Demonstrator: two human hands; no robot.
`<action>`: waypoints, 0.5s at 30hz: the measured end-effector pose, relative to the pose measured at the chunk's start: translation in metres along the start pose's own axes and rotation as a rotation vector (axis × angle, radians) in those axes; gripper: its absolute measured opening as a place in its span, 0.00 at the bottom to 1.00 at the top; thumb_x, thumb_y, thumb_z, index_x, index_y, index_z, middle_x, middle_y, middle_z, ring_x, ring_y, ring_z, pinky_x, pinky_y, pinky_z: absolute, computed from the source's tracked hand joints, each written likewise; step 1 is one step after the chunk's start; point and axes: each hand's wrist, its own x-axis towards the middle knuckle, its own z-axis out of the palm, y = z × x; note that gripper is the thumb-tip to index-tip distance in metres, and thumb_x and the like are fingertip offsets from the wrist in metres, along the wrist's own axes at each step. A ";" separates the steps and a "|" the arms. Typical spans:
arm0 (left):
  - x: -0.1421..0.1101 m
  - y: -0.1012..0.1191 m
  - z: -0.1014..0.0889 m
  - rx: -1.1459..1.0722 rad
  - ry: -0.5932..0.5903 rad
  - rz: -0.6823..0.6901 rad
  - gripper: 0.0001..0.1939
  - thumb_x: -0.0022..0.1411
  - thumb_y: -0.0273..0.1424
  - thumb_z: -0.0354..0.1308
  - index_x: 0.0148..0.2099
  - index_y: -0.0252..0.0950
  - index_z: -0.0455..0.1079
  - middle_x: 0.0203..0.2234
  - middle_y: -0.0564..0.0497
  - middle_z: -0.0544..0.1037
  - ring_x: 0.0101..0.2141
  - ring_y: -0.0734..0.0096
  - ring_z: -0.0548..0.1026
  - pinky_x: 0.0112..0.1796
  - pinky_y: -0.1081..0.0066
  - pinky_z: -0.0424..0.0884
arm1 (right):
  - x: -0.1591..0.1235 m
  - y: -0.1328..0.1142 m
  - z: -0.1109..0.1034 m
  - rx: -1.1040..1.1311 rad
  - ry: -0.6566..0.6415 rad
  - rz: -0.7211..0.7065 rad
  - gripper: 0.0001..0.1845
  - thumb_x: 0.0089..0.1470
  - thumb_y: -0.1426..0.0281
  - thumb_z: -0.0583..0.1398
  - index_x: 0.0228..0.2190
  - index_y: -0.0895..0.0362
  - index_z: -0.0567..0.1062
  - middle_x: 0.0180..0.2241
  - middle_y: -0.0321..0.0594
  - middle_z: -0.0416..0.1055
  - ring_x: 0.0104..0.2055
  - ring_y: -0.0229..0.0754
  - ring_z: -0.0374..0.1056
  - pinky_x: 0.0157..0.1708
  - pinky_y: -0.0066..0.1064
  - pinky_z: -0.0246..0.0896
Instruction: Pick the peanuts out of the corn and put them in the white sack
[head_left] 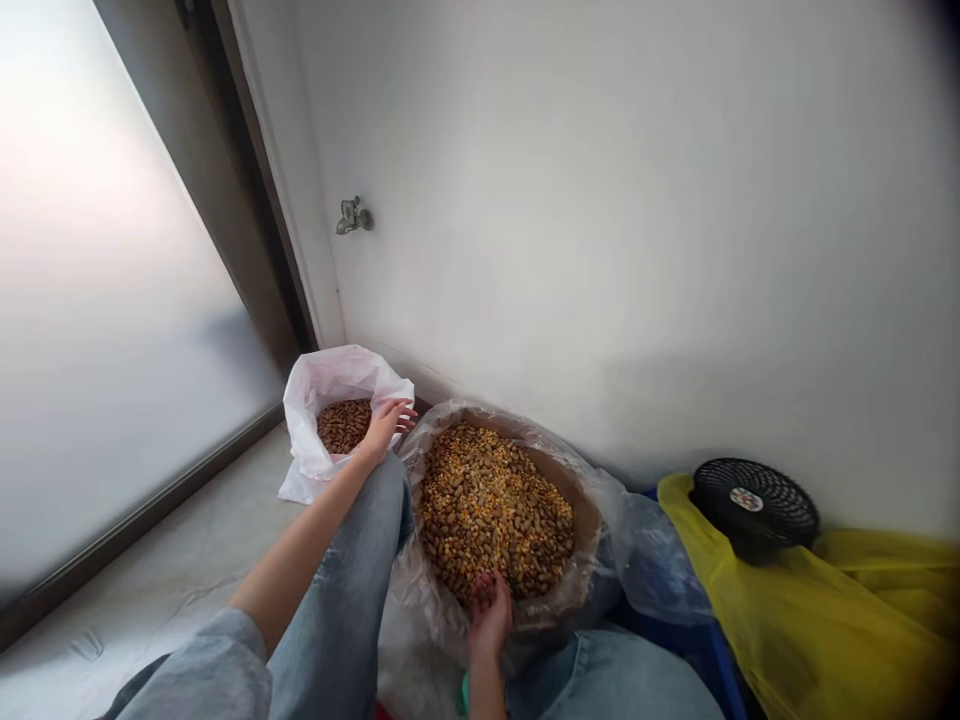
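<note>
Two open bags stand on the floor (195, 580) beside the wall (600, 200): a big plastic-lined bag (586, 520) holding a wide heap (495, 510) and, to its left, a smaller white bag (301, 425). The left hand (386, 422) is at the white bag's right rim, fingers loosely spread with nothing seen in their hold, while the right hand (491, 605) lies palm up, half curled, at the heap's near edge, whether full I cannot tell. Brown nuts (344, 425) sit in both bags, mixed in the heap with smaller yellow kernels (476, 450), so light fingertips and a cupped palm should serve best.
</note>
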 end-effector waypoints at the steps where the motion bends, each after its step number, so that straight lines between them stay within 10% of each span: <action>1: -0.001 -0.002 0.003 0.087 -0.059 0.017 0.13 0.51 0.36 0.52 0.37 0.35 0.68 0.26 0.51 0.72 0.24 0.76 0.69 0.26 0.75 0.61 | 0.001 0.000 0.001 -0.058 0.006 -0.038 0.19 0.38 0.60 0.56 0.34 0.55 0.69 0.25 0.35 0.71 0.26 0.38 0.67 0.28 0.32 0.63; 7: 0.000 -0.010 0.009 0.267 -0.190 0.019 0.14 0.52 0.39 0.51 0.36 0.34 0.68 0.25 0.50 0.72 0.23 0.76 0.68 0.25 0.74 0.60 | -0.007 -0.005 0.034 -0.706 -0.279 -0.532 0.23 0.42 0.64 0.54 0.42 0.60 0.68 0.41 0.48 0.68 0.44 0.47 0.63 0.43 0.38 0.57; 15: 0.002 -0.011 0.005 0.269 -0.140 -0.008 0.13 0.53 0.37 0.49 0.35 0.33 0.66 0.23 0.52 0.71 0.20 0.80 0.66 0.23 0.76 0.59 | 0.004 0.010 0.064 -1.535 -0.657 -1.016 0.29 0.42 0.81 0.48 0.44 0.46 0.69 0.53 0.40 0.59 0.57 0.54 0.48 0.53 0.57 0.33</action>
